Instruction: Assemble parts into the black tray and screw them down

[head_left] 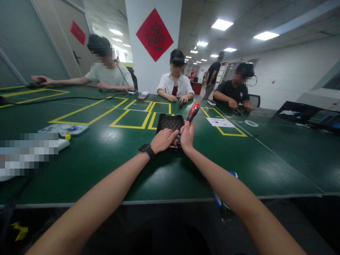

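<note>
My right hand (187, 135) is closed around a red-and-black screwdriver (193, 111), whose handle tilts up and away to the right. My left hand (164, 139), with a black watch on its wrist, is pinched at the screwdriver's lower end, near the tip. What its fingers grip is too small to make out. Both hands hover over the near edge of a black tray (170, 122) with a gridded inside, which lies on the green table (106, 159).
Yellow tape rectangles (130, 115) mark the table. A white paper (220, 122) and a white ring (251, 123) lie to the right, a flat device (63, 129) to the left. Three seated people work at the far side; one person stands behind.
</note>
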A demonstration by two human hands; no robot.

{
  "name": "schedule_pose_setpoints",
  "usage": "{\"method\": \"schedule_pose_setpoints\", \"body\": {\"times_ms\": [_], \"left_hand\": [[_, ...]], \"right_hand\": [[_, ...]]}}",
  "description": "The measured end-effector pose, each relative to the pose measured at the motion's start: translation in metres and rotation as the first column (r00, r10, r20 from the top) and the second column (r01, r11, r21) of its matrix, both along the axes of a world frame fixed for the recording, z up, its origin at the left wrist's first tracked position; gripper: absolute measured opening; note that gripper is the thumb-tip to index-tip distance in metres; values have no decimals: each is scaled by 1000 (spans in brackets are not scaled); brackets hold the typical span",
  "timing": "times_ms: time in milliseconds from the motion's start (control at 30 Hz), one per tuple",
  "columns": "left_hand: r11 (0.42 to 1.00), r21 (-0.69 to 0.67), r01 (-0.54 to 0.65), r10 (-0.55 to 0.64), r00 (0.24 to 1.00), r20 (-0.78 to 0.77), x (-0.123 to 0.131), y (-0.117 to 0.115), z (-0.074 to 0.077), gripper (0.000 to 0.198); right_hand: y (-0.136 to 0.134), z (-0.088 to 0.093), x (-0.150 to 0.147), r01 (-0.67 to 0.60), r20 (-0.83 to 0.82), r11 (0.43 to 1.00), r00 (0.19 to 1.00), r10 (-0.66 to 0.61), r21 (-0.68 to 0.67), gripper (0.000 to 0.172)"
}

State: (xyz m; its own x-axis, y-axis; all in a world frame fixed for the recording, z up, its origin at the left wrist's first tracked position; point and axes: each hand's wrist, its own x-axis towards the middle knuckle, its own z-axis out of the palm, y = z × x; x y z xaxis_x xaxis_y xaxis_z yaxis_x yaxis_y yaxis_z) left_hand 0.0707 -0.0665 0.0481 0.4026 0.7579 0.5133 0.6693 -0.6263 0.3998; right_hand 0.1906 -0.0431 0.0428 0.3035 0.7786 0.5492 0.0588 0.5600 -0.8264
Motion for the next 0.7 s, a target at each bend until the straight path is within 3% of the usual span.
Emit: {"method": "schedule_pose_setpoints", "body": {"times_ms": [300,533,700], "left_hand": [[999,2,-36,36,999,21,-1,-1,0,63],[1000,19,16,-16,1000,-8,-4,7,-5,28],[997,-75,28,-24,998,52,-5,9,-8,24]], "right_hand": [[-2,0,-1,-2,4,1000,1000,2,11,29],[-4,2,-1,-47,-20,997,999,48,56,31],[-8,3,-2,-110,-21,993,994,111,45,31]]}}
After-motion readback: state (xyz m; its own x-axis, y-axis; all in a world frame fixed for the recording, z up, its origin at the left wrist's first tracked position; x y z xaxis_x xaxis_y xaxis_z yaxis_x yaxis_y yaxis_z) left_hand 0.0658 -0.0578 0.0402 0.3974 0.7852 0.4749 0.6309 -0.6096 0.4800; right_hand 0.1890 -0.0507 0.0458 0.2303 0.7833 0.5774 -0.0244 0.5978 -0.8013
